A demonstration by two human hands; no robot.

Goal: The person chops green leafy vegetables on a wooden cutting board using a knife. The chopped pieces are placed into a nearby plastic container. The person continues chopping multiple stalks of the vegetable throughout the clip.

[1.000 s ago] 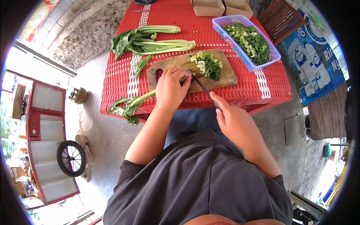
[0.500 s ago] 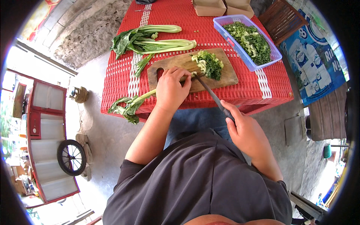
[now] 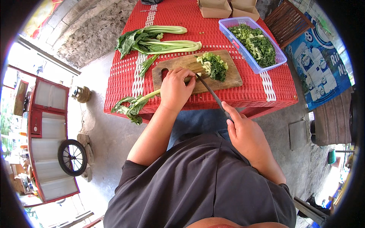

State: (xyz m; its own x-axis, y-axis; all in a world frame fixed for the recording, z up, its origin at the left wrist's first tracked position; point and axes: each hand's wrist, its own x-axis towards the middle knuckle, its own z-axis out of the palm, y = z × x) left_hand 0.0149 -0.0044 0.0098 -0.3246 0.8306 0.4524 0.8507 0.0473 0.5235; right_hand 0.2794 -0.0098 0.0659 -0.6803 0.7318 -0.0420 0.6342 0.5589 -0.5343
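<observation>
My left hand (image 3: 176, 86) is closed over a leafy green stalk (image 3: 152, 94) on the wooden cutting board (image 3: 232, 79). The stalk's leaves hang past the board's left end, over the table's near edge. Held in my right hand (image 3: 246, 133) is a knife (image 3: 210, 90), its fingers wrapped round the dark handle. The blade slants up and left, with its tip by the stalk's cut end, close to my left fingertips. Chopped greens (image 3: 216, 67) lie heaped on the board right of the blade. Several whole leafy stalks (image 3: 167, 46) rest beyond the board.
A clear bluish plastic container (image 3: 240, 50) of chopped greens (image 3: 258, 45) stands at the right on the red woven table (image 3: 211, 36). Brown cardboard boxes (image 3: 215, 11) sit at the far edge. A wooden chair (image 3: 291, 22) is beyond the right corner.
My right hand and the knife handle have shifted slightly left and up. A small pale cut piece shows beside the blade tip. My left hand keeps its grip on the stalk.
</observation>
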